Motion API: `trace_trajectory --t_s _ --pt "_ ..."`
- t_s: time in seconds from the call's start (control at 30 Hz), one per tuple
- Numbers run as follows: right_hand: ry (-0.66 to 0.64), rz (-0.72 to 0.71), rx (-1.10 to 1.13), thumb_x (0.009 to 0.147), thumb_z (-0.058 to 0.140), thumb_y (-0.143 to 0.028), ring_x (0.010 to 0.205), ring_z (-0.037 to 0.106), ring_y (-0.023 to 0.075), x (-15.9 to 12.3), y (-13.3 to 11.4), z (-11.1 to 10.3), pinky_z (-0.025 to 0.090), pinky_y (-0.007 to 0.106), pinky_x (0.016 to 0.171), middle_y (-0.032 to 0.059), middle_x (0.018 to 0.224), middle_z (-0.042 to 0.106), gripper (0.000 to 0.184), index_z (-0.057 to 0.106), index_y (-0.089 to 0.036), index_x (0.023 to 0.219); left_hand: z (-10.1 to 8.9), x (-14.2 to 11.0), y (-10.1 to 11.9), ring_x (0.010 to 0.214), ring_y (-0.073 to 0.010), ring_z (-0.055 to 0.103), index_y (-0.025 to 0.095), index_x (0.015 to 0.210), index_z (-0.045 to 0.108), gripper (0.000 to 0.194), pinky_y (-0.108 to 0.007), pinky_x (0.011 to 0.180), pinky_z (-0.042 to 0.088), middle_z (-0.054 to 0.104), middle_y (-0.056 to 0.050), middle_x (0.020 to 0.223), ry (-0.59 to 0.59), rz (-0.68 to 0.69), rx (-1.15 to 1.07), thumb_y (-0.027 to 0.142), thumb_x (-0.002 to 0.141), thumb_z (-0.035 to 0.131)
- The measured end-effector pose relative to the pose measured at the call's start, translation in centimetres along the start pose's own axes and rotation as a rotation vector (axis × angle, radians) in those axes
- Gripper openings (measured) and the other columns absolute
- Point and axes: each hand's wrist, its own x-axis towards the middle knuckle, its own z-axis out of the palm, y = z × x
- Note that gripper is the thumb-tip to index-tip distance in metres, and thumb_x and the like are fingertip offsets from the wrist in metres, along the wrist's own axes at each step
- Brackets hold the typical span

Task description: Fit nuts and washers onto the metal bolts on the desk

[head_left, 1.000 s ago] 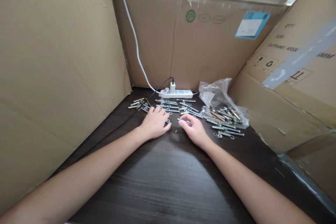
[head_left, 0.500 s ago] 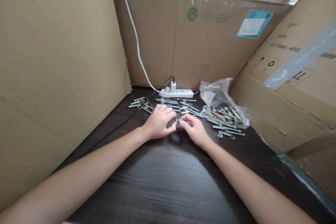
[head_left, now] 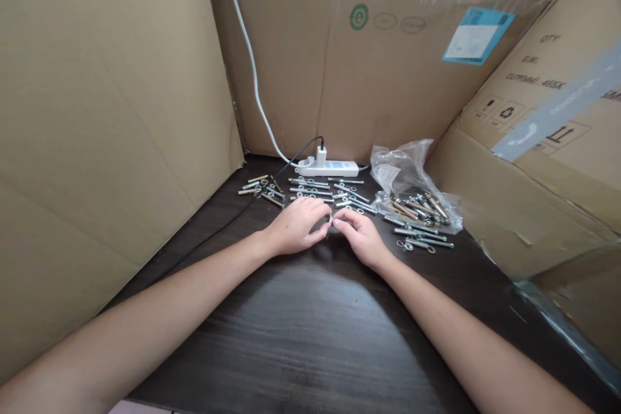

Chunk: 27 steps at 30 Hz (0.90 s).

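Observation:
My left hand [head_left: 297, 227] and my right hand [head_left: 360, 236] meet fingertip to fingertip over the dark wooden table [head_left: 310, 330]. Between them they pinch a small metal bolt [head_left: 330, 220], mostly hidden by the fingers. Both hands are closed on it. Just beyond them lie several silver bolts and washers [head_left: 315, 189] in rows. To the right, more bolts spill from a clear plastic bag [head_left: 405, 176].
Large cardboard boxes wall in the table on the left [head_left: 107, 116], at the back [head_left: 369, 58] and on the right [head_left: 548, 142]. A white power strip [head_left: 330, 168] with a plugged charger lies against the back box; its white cable runs up, a black cable runs left.
My left hand lifted off the table and closed in on the right hand. Both now pinch the bolt, which is more hidden between the fingertips.

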Motion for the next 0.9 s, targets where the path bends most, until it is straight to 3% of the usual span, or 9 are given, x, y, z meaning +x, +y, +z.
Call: trace_trajectory --t_s 0.3,0.4,0.53,0.67,0.83,0.9 --pt "0.012 0.009 0.027 0.084 0.051 -0.037 0.067 0.048 0.0136 0.1 -0.1 0.0 0.04 0.026 0.066 -0.0004 0.07 0.054 0.022 0.055 -0.018 0.074 -0.3 0.0 0.3 0.089 -0.0193 0.053 0.018 0.107 0.05 0.022 -0.033 0.08 0.039 0.057 -0.005 0.099 -0.021 -0.065 -0.09 0.027 0.087 0.048" --pt "0.002 0.018 0.024 0.083 0.052 -0.035 0.065 0.049 0.0128 0.0 0.0 0.0 0.04 0.026 0.064 -0.001 0.069 0.055 0.019 0.056 -0.017 0.077 0.1 -0.1 -0.1 0.087 -0.019 0.052 0.017 0.1 0.051 0.019 -0.033 0.079 0.039 0.056 -0.005 0.097 -0.027 -0.098 -0.106 0.03 0.091 0.041" --pt "-0.011 0.048 -0.003 0.083 0.054 -0.033 0.06 0.048 0.0119 -0.1 -0.1 0.2 0.039 0.025 0.061 -0.0021 0.066 0.055 0.017 0.056 -0.017 0.079 0.7 -0.1 -0.9 0.081 -0.0167 0.049 0.017 0.083 0.052 0.034 -0.03 0.076 0.04 0.051 -0.004 0.087 -0.082 -0.095 -0.174 0.033 0.097 0.025" --pt "-0.021 0.045 -0.04 0.083 0.054 -0.033 0.061 0.049 0.0119 -0.2 -0.2 0.3 0.039 0.025 0.061 -0.0022 0.066 0.055 0.017 0.057 -0.017 0.079 0.8 -0.2 -0.9 0.078 -0.0157 0.047 0.017 0.078 0.05 0.036 -0.028 0.073 0.04 0.049 -0.003 0.082 -0.107 -0.066 -0.227 0.031 0.098 0.023" --pt "-0.024 0.041 0.006 0.084 0.053 -0.035 0.065 0.053 0.0128 0.0 0.3 0.3 0.041 0.025 0.064 -0.0012 0.072 0.058 0.019 0.058 -0.017 0.084 0.4 -0.3 -0.2 0.081 -0.0157 0.049 0.019 0.098 0.048 0.014 -0.028 0.074 0.042 0.053 -0.003 0.093 -0.081 -0.148 -0.311 0.028 0.091 0.04" --pt "-0.019 0.039 -0.002 0.085 0.052 -0.037 0.068 0.054 0.0133 0.0 0.5 0.3 0.041 0.025 0.066 -0.0007 0.075 0.06 0.02 0.058 -0.018 0.087 0.4 -0.4 -0.1 0.082 -0.016 0.05 0.019 0.107 0.046 0.021 -0.028 0.074 0.042 0.053 -0.003 0.096 -0.062 -0.173 -0.34 0.024 0.087 0.044"
